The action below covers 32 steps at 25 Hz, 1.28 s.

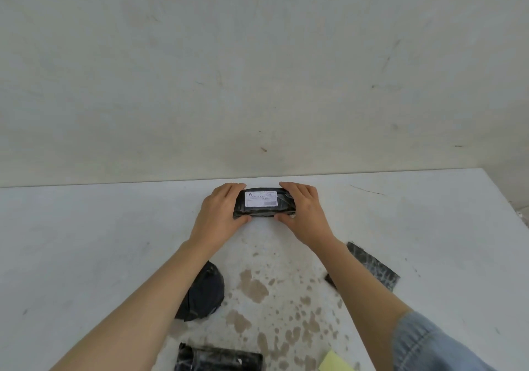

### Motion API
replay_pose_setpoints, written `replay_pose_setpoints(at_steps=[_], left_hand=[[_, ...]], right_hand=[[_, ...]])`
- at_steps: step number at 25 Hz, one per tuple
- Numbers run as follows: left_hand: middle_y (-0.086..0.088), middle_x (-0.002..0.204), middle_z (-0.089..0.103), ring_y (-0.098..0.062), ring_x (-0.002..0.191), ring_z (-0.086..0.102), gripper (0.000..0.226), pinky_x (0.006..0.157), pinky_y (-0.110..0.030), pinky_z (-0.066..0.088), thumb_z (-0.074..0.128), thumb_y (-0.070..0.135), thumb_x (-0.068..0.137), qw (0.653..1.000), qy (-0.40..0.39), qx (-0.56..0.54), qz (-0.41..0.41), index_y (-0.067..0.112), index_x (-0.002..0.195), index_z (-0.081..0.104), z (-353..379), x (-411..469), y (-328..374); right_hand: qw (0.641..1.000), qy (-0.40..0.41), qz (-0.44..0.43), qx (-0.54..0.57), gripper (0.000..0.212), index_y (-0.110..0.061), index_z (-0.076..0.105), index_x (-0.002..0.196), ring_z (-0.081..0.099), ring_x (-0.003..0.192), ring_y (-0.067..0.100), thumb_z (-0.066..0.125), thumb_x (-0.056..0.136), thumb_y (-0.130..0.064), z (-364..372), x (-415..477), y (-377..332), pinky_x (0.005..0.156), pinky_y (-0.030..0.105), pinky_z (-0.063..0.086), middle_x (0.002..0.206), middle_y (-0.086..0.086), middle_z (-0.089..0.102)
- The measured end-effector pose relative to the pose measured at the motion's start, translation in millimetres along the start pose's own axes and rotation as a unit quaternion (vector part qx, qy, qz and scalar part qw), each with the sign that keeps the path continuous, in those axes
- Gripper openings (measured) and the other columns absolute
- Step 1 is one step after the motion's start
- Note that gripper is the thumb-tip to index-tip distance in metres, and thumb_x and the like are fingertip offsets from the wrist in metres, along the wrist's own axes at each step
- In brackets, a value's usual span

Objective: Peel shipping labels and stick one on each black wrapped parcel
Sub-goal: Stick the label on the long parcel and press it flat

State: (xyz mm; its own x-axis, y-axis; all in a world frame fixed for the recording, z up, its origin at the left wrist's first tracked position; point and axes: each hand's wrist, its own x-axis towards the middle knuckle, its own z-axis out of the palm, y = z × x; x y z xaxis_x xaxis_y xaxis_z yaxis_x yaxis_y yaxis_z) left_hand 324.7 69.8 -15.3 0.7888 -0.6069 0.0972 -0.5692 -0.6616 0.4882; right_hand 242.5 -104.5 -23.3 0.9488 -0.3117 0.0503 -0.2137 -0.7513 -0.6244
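Note:
A black wrapped parcel (282, 207) with a white shipping label (261, 199) on its top lies near the far edge of the white table (86, 242). My left hand (220, 213) grips its left end and my right hand (306, 213) grips its right end. Three other black parcels lie closer to me without visible labels: a rounded one (204, 293) partly under my left forearm, a flat one (372, 267) beside my right forearm, and one (217, 359) at the bottom edge.
A yellow sheet (333, 362) pokes in at the bottom right. Brown stains (257, 287) mark the table's middle. A pale wall (257, 70) rises right behind the table's far edge.

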Motion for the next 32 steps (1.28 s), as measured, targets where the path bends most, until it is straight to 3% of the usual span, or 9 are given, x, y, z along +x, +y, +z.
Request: replay_pose_setpoints(at_steps=[7,16,19,24,28,32], left_hand=[[-0.011,0.134,0.052,-0.027,0.125,0.048,0.071,0.105,-0.043,0.038,0.078,0.024,0.071,1.0,-0.007,0.026,0.01,0.006,0.132,0.047,-2.0,-2.0,4.0],[-0.007,0.148,0.037,-0.024,0.139,0.031,0.074,0.112,-0.038,0.023,0.071,0.028,0.08,0.997,-0.006,0.083,-0.001,0.011,0.142,0.034,-11.3,-33.4,32.5],[-0.008,0.146,0.04,-0.025,0.137,0.033,0.07,0.112,-0.039,0.027,0.069,0.028,0.082,0.996,-0.003,0.086,0.002,0.009,0.14,0.036,-9.8,-46.1,44.3],[-0.007,0.13,0.056,-0.024,0.123,0.048,0.045,0.102,-0.04,0.04,0.059,0.03,0.089,0.999,0.018,0.026,0.004,0.011,0.129,0.051,2.5,-90.8,84.0],[-0.002,0.116,0.063,-0.021,0.111,0.054,0.036,0.092,-0.032,0.044,0.058,0.031,0.089,0.998,-0.057,-0.034,-0.005,0.014,0.12,0.06,36.8,-154.9,127.7],[0.002,0.119,0.052,-0.017,0.11,0.048,0.054,0.088,-0.033,0.045,0.067,0.04,0.08,0.987,-0.151,-0.038,-0.026,0.019,0.128,0.052,76.3,-202.7,153.1]], right_hand=[[1.0,-0.007,0.004,-0.008,0.071,-0.013,0.038,0.14,0.027,0.135,0.023,0.073,0.079,-0.019,-0.8,-5.0,-1.9,0.111,0.036,0.029,0.145,0.005,0.038],[0.999,-0.025,-0.001,-0.035,0.073,-0.019,0.03,0.145,0.02,0.14,0.021,0.069,0.084,-0.026,-26.9,-47.1,0.3,0.114,0.037,0.025,0.151,0.0,0.03],[0.999,-0.029,-0.003,-0.038,0.071,-0.018,0.03,0.145,0.02,0.14,0.022,0.067,0.085,-0.027,-37.2,-63.5,2.1,0.114,0.037,0.024,0.151,0.002,0.03],[0.999,-0.022,0.024,-0.014,0.053,-0.013,0.045,0.135,0.031,0.132,0.024,0.065,0.086,-0.023,-51.8,-119.9,15.9,0.108,0.034,0.031,0.138,0.006,0.046],[0.997,-0.057,0.047,-0.025,0.039,-0.012,0.057,0.122,0.038,0.12,0.024,0.065,0.087,-0.026,-58.6,-181.5,37.5,0.1,0.032,0.036,0.122,0.006,0.056],[0.996,-0.07,0.037,-0.047,0.029,-0.013,0.063,0.113,0.045,0.112,0.024,0.066,0.086,-0.023,-60.5,-238.1,60.2,0.092,0.031,0.04,0.113,0.005,0.061]])
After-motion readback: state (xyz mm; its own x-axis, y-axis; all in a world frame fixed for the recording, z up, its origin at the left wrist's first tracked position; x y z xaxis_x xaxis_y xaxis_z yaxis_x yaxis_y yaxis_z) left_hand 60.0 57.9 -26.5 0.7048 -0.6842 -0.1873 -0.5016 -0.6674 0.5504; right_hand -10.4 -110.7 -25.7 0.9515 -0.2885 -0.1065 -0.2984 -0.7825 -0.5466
